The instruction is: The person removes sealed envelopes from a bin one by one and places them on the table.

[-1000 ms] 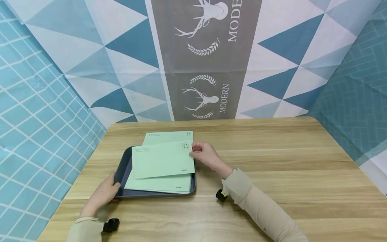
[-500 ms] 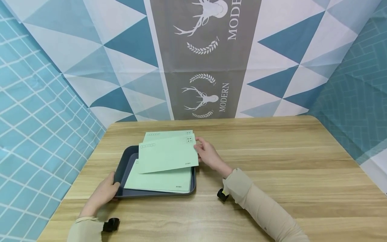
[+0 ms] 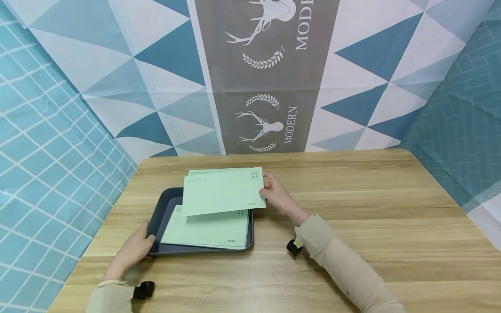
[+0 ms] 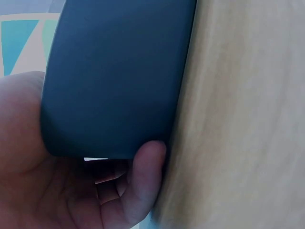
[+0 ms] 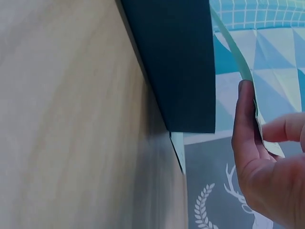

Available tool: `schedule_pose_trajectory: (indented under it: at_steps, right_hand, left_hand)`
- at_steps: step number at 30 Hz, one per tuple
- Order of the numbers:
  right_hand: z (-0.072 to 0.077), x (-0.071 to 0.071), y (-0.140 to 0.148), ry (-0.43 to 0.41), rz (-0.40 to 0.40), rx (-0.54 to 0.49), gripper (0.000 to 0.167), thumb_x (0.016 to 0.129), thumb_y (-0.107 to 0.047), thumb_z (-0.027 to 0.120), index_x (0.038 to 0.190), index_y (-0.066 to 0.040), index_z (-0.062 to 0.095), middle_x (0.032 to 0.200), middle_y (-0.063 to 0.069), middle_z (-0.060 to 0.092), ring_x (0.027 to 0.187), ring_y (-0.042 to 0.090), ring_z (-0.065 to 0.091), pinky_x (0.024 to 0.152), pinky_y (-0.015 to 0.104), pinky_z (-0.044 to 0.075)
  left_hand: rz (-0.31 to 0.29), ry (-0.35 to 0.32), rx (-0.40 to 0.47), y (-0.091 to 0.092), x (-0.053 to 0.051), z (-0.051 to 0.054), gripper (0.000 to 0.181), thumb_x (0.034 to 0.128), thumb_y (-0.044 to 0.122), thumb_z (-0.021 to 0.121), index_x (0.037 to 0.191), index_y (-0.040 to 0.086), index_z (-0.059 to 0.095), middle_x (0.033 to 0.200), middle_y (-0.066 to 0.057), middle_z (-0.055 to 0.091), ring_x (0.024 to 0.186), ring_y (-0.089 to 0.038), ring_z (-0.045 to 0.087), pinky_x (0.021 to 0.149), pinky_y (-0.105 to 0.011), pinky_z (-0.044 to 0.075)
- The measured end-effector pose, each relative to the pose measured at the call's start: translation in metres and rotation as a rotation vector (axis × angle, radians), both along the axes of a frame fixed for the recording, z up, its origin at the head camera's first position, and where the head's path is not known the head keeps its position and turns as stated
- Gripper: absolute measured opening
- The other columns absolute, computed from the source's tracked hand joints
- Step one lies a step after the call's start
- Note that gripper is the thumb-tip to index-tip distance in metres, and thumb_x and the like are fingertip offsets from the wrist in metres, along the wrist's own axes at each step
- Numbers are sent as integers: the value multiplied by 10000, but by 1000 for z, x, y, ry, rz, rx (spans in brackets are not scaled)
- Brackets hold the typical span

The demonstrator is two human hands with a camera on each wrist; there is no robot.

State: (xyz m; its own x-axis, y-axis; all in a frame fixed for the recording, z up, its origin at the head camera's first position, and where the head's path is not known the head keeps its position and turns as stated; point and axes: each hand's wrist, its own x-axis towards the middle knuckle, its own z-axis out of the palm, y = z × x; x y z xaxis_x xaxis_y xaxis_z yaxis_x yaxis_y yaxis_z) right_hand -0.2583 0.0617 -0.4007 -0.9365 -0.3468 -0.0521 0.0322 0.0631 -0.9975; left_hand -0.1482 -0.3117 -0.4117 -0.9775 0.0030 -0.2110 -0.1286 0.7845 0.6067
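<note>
Holding an envelope [image 3: 225, 193] up over the far part of the tray [image 3: 166, 213], just left of the right hand [image 3: 278, 195], and farther off and well to the right of the left hand [image 3: 134, 247]; pinching it by the right edge with the right hand, thumb against the printed face and fingers behind, drawn together on the paper with little gap; bending the paper slightly near the grip, as seen from the right wrist; slanting it a little in the head view, upper right corner higher than upper left; keeping its lower edge apart from the pile [image 3: 205, 234] of pale green envelopes in the tray, between the two hands; overlapping, in the head view, another envelope [image 3: 198, 172] beyond the tray, and leaving only a thin upper strip of it in sight; gripping the near left corner of the tray with the left hand, thumb at the rim and fingers curled round below, one of them close to the table [image 3: 372, 204] in the left wrist view; hiding the rest of those fingers partly behind the tray; resting the tray on the table, upright; wearing pale sleeves [image 3: 344, 265] on both arms, with a small black camera [image 3: 144, 290] at the left wrist and a like one at the right.
</note>
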Motion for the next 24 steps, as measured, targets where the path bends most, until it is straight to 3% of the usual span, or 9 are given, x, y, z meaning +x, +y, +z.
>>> schedule_pose_trajectory:
  at_steps: [5, 11, 17, 20, 24]
  right_hand:
    - [5, -4, 14, -6, -33, -11, 493, 830, 65, 376, 1310, -41, 346, 1101, 271, 569, 830, 229, 635, 589, 262, 515]
    - [6, -11, 28, -41, -109, -27, 415, 870, 21, 386, 1283, 55, 355, 1113, 250, 558, 777, 124, 611, 601, 212, 495]
    - [4, -17, 42, -81, -157, -102, 371, 925, -36, 405, 1273, 86, 368, 962, 78, 581, 737, 78, 612, 740, 353, 529]
    - [3, -19, 46, -93, -144, -158, 381, 938, -43, 390, 1288, 95, 328, 971, 84, 567, 751, 93, 622, 772, 398, 528]
    - [0, -22, 52, -122, -120, -235, 385, 960, -48, 348, 1317, 67, 262, 1025, 141, 536, 769, 125, 633, 732, 351, 547]
  left_hand:
    - [-12, -10, -18, 2, -2, 0, 432, 892, 74, 306, 1262, -139, 242, 1210, -414, 370, 950, -396, 522, 571, -298, 505]
    - [-11, -16, -23, 2, -1, 2, 467, 902, 61, 307, 1299, -157, 191, 1247, -434, 323, 1014, -435, 484, 593, -312, 514]
    - [2, -15, 1, 2, 0, 2, 425, 894, 50, 309, 1263, -144, 231, 1204, -418, 366, 962, -408, 514, 554, -299, 516]
    - [1, -19, -11, 1, 0, 2, 439, 899, 56, 308, 1279, -145, 219, 1224, -423, 352, 984, -418, 505, 587, -324, 521]
    - [-11, -25, -29, 0, -1, 2, 496, 906, 61, 305, 1322, -164, 155, 1276, -443, 286, 1054, -456, 460, 619, -334, 523]
